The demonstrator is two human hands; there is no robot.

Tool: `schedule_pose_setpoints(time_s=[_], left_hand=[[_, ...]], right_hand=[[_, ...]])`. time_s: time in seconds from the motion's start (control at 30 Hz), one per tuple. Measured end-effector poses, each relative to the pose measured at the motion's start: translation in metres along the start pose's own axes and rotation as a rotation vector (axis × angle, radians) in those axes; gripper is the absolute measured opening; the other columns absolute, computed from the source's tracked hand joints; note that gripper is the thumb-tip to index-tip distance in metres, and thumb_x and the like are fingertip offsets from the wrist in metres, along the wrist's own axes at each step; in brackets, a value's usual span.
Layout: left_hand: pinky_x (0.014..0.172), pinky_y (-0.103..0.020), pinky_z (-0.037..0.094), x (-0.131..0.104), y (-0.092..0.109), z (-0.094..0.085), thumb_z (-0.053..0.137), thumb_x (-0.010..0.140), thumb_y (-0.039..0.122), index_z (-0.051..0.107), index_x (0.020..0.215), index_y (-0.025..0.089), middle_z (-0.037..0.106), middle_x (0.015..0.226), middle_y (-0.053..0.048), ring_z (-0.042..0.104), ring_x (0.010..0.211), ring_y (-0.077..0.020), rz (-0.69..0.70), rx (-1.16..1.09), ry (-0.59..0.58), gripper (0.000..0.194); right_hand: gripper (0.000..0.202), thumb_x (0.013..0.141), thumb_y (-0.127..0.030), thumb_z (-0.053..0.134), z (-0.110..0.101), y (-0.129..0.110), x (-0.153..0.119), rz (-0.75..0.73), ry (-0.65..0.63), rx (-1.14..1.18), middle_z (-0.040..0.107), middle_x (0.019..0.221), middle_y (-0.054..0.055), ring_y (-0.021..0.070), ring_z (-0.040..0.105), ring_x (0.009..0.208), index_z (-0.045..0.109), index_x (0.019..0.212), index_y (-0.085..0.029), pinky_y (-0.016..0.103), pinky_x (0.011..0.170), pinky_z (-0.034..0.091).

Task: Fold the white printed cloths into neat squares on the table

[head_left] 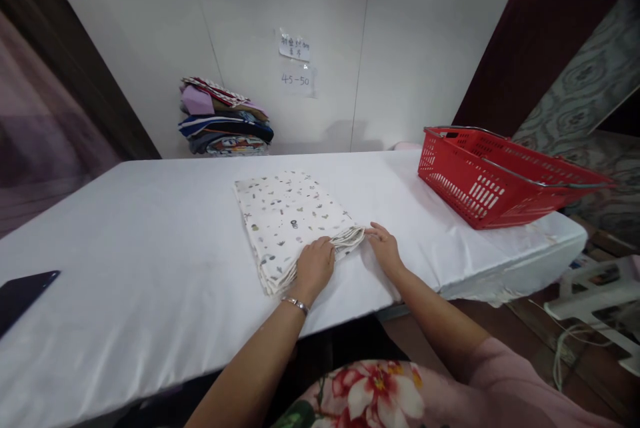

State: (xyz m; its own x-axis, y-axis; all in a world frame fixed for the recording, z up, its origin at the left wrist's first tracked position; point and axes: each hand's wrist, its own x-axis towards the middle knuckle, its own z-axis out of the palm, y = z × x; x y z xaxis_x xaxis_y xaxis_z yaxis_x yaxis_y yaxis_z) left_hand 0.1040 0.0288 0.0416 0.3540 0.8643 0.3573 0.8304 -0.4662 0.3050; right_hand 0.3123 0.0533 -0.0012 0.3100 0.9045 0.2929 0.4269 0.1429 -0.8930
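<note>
A folded cream cloth [290,215] printed with small leaves and other little motifs lies flat on the white-covered table. Its many layers show along the near edge. My left hand [316,267], with a metal bracelet at the wrist, is closed over the middle of that edge, fingertips on top of the layers. At the near right corner, my right hand [385,249] pinches the layered edge between its fingers. Part of that grip is hidden, and the corner lifts slightly there.
A red plastic basket [480,191] with metal handles stands on the right of the white table [150,235]. Folded fabrics [227,125] are stacked at the back by the wall. A dark flat object [25,291] lies at the left edge. Paper notes [296,65] hang on the wall.
</note>
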Motion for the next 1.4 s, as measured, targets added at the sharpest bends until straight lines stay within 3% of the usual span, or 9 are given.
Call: schedule_pose_setpoints(time_s=[0.13,0.27,0.4,0.53,0.7,0.83,1.0,1.17,1.4], left_hand=[[0.079,-0.034,0.042,-0.001,0.0,0.002,0.037,0.091,0.022,0.06,0.091,0.02,0.06,0.114,-0.004,0.057,0.095,-0.0194,0.011,0.009,0.014,0.023],[0.081,-0.033,0.042,0.0,-0.002,0.002,0.038,0.09,0.022,0.06,0.088,0.02,0.06,0.111,-0.004,0.057,0.096,-0.0185,-0.032,-0.058,0.052,0.021],[0.079,-0.03,0.042,0.002,-0.004,0.002,0.04,0.089,0.022,0.058,0.084,0.019,0.061,0.105,-0.004,0.057,0.092,-0.0172,-0.119,-0.15,0.091,0.019],[0.074,-0.027,0.042,0.003,-0.004,0.001,0.039,0.087,0.023,0.057,0.084,0.02,0.062,0.095,-0.003,0.057,0.083,-0.0157,-0.235,-0.254,0.119,0.018],[0.071,-0.027,0.04,0.011,-0.009,-0.001,0.04,0.084,0.026,0.059,0.078,0.019,0.063,0.086,-0.003,0.056,0.079,-0.0164,-0.369,-0.404,0.13,0.021],[0.061,-0.026,0.036,0.018,-0.014,-0.002,0.042,0.081,0.028,0.06,0.07,0.019,0.061,0.067,0.0,0.054,0.065,-0.0152,-0.492,-0.507,0.08,0.023],[0.056,-0.025,0.033,0.021,-0.017,-0.004,0.042,0.08,0.029,0.057,0.063,0.018,0.055,0.057,0.001,0.051,0.057,-0.0138,-0.502,-0.541,0.053,0.025],[0.062,-0.025,0.036,0.018,-0.016,-0.002,0.042,0.081,0.028,0.06,0.072,0.018,0.062,0.073,-0.001,0.054,0.067,-0.0147,-0.459,-0.496,0.047,0.022],[0.076,-0.027,0.04,0.009,-0.012,0.0,0.041,0.085,0.024,0.056,0.076,0.02,0.061,0.089,-0.003,0.055,0.083,-0.0154,-0.26,-0.388,0.053,0.018]], right_hand=[[0.016,0.073,-0.031,0.057,-0.001,-0.012,0.001,0.021,0.016,-0.082,0.055,0.124,0.006,0.0247,0.048,0.116,0.068,0.082,-0.023,0.044,0.101,0.033],[0.014,0.075,-0.028,0.056,-0.004,-0.017,-0.001,-0.153,0.009,-0.246,0.056,0.122,0.009,0.025,0.046,0.117,0.068,0.079,-0.022,0.044,0.101,0.032],[0.013,0.076,-0.022,0.055,-0.005,-0.018,-0.004,-0.315,-0.076,-0.376,0.056,0.123,0.007,0.0256,0.043,0.119,0.068,0.074,-0.022,0.045,0.1,0.032],[0.016,0.078,-0.021,0.054,-0.004,-0.02,-0.009,-0.342,-0.167,-0.483,0.055,0.125,0.005,0.0278,0.038,0.124,0.07,0.077,-0.024,0.048,0.1,0.031],[0.02,0.083,-0.025,0.051,-0.004,-0.023,-0.012,-0.359,-0.157,-0.552,0.055,0.126,0.006,0.028,0.038,0.124,0.071,0.081,-0.022,0.047,0.1,0.031],[0.021,0.084,-0.026,0.05,-0.005,-0.025,-0.012,-0.389,-0.13,-0.561,0.054,0.127,0.005,0.027,0.037,0.125,0.07,0.083,-0.022,0.046,0.101,0.03],[0.023,0.084,-0.028,0.049,0.0,-0.025,-0.013,-0.293,-0.125,-0.525,0.052,0.13,0.006,0.0275,0.036,0.126,0.07,0.093,-0.023,0.047,0.103,0.028],[0.031,0.084,-0.024,0.045,0.01,-0.02,-0.009,-0.133,-0.12,-0.347,0.053,0.129,0.006,0.0236,0.041,0.123,0.068,0.104,-0.023,0.043,0.104,0.03],[0.027,0.077,-0.034,0.051,0.02,-0.012,0.001,0.089,-0.014,-0.034,0.06,0.121,0.005,0.0223,0.054,0.111,0.072,0.088,-0.021,0.037,0.101,0.035]])
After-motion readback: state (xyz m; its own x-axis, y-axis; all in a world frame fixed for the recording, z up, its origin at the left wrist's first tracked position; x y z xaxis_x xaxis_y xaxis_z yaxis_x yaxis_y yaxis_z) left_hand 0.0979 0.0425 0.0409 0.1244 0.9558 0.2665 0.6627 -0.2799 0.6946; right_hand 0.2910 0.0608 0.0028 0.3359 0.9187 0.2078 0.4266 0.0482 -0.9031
